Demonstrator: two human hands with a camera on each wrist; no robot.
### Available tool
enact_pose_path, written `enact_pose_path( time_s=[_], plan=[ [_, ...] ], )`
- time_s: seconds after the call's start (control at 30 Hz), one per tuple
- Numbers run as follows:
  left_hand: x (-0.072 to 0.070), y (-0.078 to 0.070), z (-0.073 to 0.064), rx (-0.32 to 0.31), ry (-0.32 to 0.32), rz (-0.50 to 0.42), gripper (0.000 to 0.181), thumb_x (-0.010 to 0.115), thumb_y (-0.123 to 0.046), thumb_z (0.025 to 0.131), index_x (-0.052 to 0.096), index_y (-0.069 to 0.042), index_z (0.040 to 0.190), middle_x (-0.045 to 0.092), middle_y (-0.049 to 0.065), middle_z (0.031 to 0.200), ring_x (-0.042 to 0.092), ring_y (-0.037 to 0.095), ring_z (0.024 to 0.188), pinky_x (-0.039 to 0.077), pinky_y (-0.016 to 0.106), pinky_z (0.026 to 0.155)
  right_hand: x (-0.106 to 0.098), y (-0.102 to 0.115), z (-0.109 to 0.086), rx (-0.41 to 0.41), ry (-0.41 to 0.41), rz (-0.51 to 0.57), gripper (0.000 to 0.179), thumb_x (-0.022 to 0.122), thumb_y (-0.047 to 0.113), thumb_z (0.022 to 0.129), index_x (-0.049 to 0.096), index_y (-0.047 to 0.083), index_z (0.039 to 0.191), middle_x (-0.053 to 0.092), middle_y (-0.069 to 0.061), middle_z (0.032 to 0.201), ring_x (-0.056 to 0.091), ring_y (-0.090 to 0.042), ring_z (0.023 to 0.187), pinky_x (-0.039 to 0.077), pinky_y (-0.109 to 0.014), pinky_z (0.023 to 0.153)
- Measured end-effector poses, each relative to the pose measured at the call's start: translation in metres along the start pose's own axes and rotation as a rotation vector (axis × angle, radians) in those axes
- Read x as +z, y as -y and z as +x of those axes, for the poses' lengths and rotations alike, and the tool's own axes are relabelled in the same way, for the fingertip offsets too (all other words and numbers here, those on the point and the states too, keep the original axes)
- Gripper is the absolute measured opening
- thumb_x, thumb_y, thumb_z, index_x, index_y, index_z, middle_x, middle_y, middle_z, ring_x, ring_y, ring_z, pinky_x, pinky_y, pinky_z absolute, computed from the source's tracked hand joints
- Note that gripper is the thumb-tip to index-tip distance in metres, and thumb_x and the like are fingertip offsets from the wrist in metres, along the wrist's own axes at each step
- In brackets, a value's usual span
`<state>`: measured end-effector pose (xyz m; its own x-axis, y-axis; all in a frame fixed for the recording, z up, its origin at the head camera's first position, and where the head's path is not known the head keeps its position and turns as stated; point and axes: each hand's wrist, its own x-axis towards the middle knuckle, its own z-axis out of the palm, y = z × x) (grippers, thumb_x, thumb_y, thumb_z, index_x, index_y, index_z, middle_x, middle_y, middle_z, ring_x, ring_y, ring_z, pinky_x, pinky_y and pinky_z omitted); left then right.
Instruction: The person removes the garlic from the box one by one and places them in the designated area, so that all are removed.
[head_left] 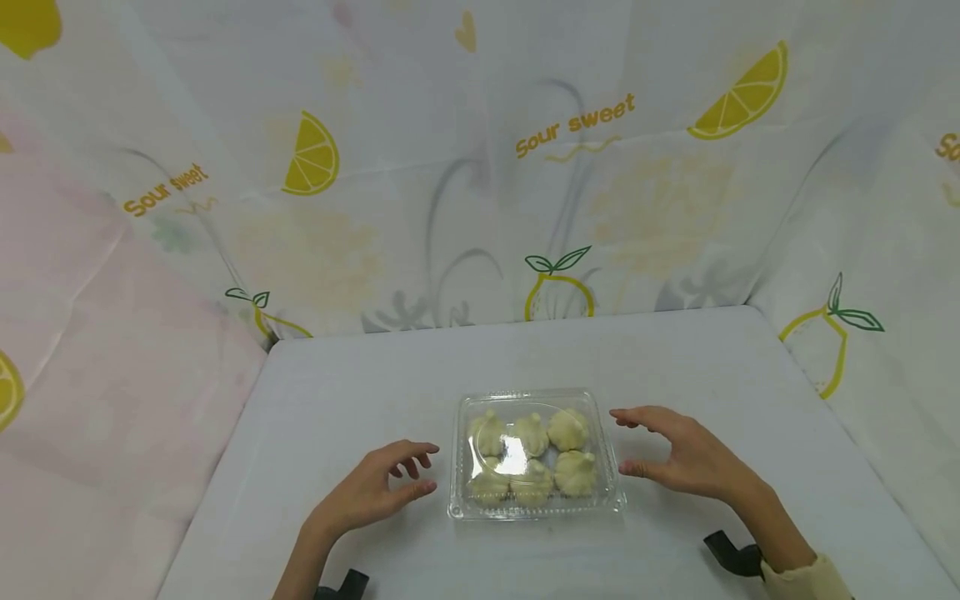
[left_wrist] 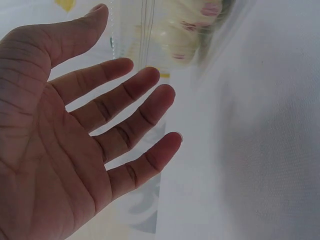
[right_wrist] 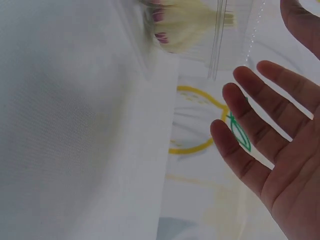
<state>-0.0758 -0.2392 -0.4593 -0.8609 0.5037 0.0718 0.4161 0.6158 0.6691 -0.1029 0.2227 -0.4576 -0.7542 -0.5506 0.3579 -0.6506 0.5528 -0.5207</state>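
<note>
A clear plastic clamshell box [head_left: 613, 503] with its lid down lies on the white table, and several pale garlic bulbs [head_left: 575, 473] show through it in two rows. Left of the box is my left hand [head_left: 378, 487], fingers spread and pointing toward it with a gap between. My right hand [head_left: 686, 454] faces the box from the other side, thumb and fingers apart, nothing in it. Both wrist views show loosely extended fingers beside the box wall. Purple marks are visible on the garlic [left_wrist: 192, 25] in the left wrist view, and on a bulb [right_wrist: 182, 25] in the right.
The white tabletop [head_left: 390, 375] stretches around the box. Behind it hangs a pale cloth [head_left: 420, 200] printed with lemons and lettering, which continues down both sides. A black wrist strap piece [head_left: 733, 554] shows by the right wrist, another [head_left: 348, 586] by the left.
</note>
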Motion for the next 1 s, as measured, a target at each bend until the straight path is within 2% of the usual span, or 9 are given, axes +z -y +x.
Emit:
enact_pose_path(
  time_s=[0.23,0.47,0.67,0.83,1.0],
  plan=[
    [0.0011,-0.0032,-0.0010,0.007,0.032,-0.036,0.044,0.068,-0.039,0.094,0.061,-0.014,0.130,0.065,-0.001,0.105,0.060,0.008,0.089,0.052,0.034,0.075,0.0010,0.0017,-0.0021,0.027,0.069,0.056,0.067,0.081,0.041,0.081,0.057,0.014,0.137,0.065,0.003,0.118,0.063,-0.017,0.103,0.053,-0.040,0.078],
    [0.0016,-0.0055,-0.0021,0.036,0.048,-0.087,0.044,0.069,-0.037,0.093,0.060,-0.014,0.129,0.066,0.001,0.106,0.061,0.007,0.089,0.052,0.034,0.076,0.0016,0.0025,-0.0044,0.045,0.099,0.113,0.061,0.081,0.040,0.081,0.059,0.013,0.132,0.066,0.006,0.113,0.063,-0.016,0.096,0.053,-0.039,0.078],
    [0.0033,-0.0047,-0.0037,0.058,0.065,-0.155,0.043,0.071,-0.033,0.093,0.059,-0.015,0.130,0.065,0.004,0.107,0.063,0.012,0.090,0.052,0.038,0.076,0.0018,0.0037,-0.0051,0.084,0.157,0.176,0.053,0.078,0.042,0.084,0.060,0.017,0.126,0.063,0.010,0.108,0.063,-0.015,0.094,0.052,-0.038,0.079],
    [0.0060,-0.0024,-0.0036,0.065,0.081,-0.206,0.046,0.072,-0.030,0.092,0.057,-0.016,0.132,0.065,0.006,0.110,0.063,0.012,0.091,0.053,0.037,0.078,0.0040,0.0054,-0.0051,0.079,0.173,0.241,0.048,0.080,0.036,0.083,0.060,0.017,0.122,0.063,0.008,0.101,0.062,-0.015,0.091,0.052,-0.039,0.079],
    [0.0076,-0.0008,-0.0032,0.067,0.097,-0.257,0.048,0.074,-0.027,0.091,0.056,-0.011,0.132,0.065,0.006,0.110,0.064,0.013,0.092,0.053,0.035,0.079,0.0073,0.0064,-0.0045,0.048,0.161,0.275,0.047,0.083,0.029,0.081,0.061,0.015,0.120,0.063,0.009,0.101,0.063,-0.015,0.089,0.053,-0.038,0.078]
  ],
)
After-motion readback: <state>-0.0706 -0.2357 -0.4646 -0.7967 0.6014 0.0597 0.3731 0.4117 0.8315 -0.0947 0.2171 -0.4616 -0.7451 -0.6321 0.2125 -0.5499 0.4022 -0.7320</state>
